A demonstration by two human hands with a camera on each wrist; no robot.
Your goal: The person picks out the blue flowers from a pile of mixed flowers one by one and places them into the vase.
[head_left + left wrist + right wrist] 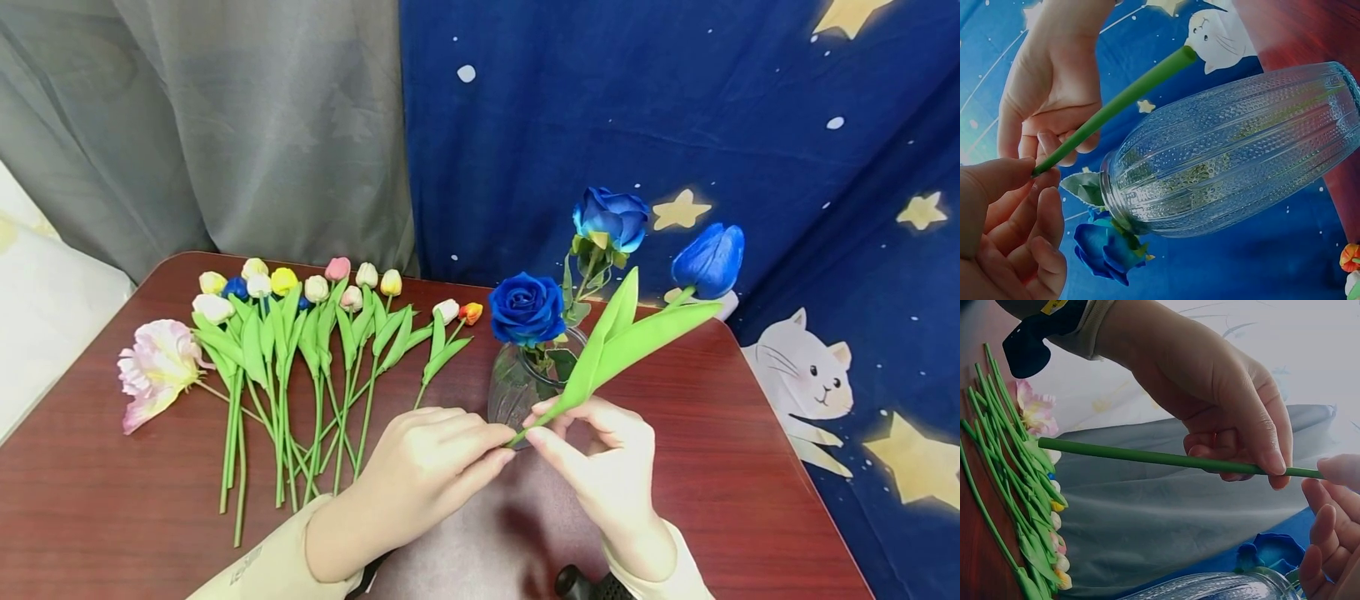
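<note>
A blue tulip [708, 260] with long green leaves [622, 342] slants up to the right in front of a glass vase [506, 392]. Thumb and fingers of my left hand [423, 458] pinch its green stem [1147, 457]. Just above, close beside it, my right hand [611, 458] pinches the same stem below the leaves. The cut end of the stem points free in both wrist views. In the ribbed clear vase [1229, 156] stand two blue roses, one low at the rim [527, 308] and one taller [611, 219].
Several tulips [285, 350] in white, yellow, pink and blue lie on the left of the red-brown table [90, 467]. A large pink-white flower [161, 371] lies at their left end. One white tulip [446, 312] and one orange-red tulip [470, 313] lie nearer the vase. Curtains hang behind.
</note>
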